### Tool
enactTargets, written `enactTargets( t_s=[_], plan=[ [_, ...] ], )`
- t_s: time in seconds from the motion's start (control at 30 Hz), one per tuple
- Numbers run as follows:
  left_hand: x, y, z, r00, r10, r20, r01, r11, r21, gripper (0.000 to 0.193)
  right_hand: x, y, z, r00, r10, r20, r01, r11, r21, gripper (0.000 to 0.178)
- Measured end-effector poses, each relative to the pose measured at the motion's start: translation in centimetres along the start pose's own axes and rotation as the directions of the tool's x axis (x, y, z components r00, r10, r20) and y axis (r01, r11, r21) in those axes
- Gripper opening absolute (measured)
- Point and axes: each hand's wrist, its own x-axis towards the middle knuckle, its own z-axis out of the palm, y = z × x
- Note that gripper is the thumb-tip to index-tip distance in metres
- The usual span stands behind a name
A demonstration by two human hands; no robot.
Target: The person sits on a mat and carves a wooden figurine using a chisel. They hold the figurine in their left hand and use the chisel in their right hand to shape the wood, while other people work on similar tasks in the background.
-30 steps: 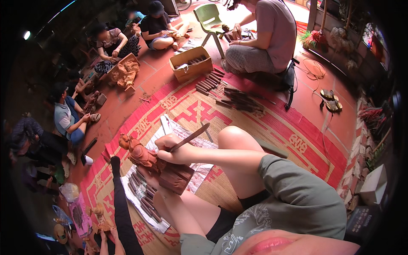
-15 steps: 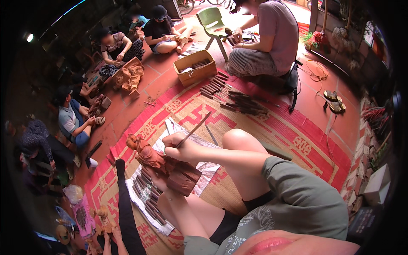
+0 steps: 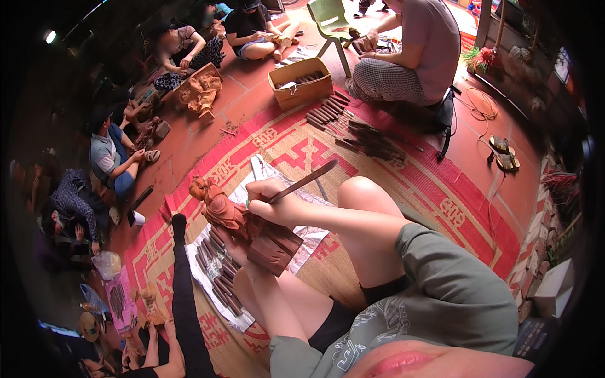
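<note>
Nearest me, my left hand point(image 3: 236, 249) lies against the near underside of a reddish-brown wooden figure point(image 3: 225, 213); its fingers are mostly hidden, so I cannot tell how they close; the figure tilts over my lap, head to the far left, squared base point(image 3: 275, 248) toward me; my right hand point(image 3: 275, 200) presses its fingers together around a slim tool point(image 3: 307, 180) at the figure's side, the working tip out of sight; head and body look already shaped, so I judge the rough form done, while the base is a plain block and finer detail may be left; just left, dark-handled tools point(image 3: 220, 277) lie on a pale sheet point(image 3: 239, 323); farther off, beyond the patterned mat point(image 3: 293, 146), sit a wooden box point(image 3: 299, 96) and a co-worker point(image 3: 425, 53).
</note>
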Motion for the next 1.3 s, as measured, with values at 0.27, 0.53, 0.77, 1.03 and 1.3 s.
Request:
enactTargets(
  t_s=[0.27,0.53,0.77,1.03,1.3],
  plan=[
    [0.1,0.5,-1.2,0.985,-0.073,0.157,0.06,0.995,0.082,0.058,0.4,0.1,-0.8,0.995,0.084,0.047,-0.082,0.996,-0.036,0.024],
    [-0.1,-0.4,-1.0,0.999,0.015,0.042,-0.013,0.999,-0.045,0.053,0.5,0.1,-0.6,0.997,-0.068,0.048,0.074,0.986,-0.151,0.018],
    [0.1,0.0,-1.0,0.999,0.042,0.011,-0.041,0.994,-0.103,0.057,-0.1,0.3,-0.3,0.99,0.137,-0.025,-0.13,0.974,0.185,0.022],
    [-0.3,0.3,-0.9,0.995,0.093,-0.024,-0.095,0.989,-0.115,0.063,-0.2,1.2,0.7,0.975,0.219,-0.038,-0.207,0.956,0.209,0.018],
    [0.2,0.8,0.0,0.864,0.37,-0.342,-0.329,0.928,0.174,0.064,-1.6,5.7,1.5,0.649,0.746,0.147,-0.681,0.484,0.55,0.015]
  ],
)
